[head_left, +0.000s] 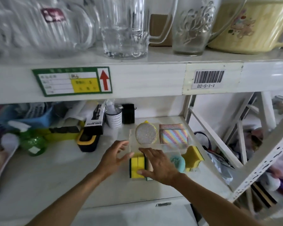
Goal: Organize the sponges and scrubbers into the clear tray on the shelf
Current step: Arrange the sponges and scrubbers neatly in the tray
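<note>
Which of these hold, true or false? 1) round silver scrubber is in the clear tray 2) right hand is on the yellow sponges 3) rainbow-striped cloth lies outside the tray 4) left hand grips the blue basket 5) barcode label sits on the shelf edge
1) True: the round silver scrubber lies in the clear tray.
2) True: the right hand rests on the yellow sponges.
3) False: the rainbow-striped cloth lies inside the tray, beside the scrubber.
4) False: the left hand is open by the tray's left corner, far from the blue basket.
5) True: the barcode label is on the shelf edge.
</note>
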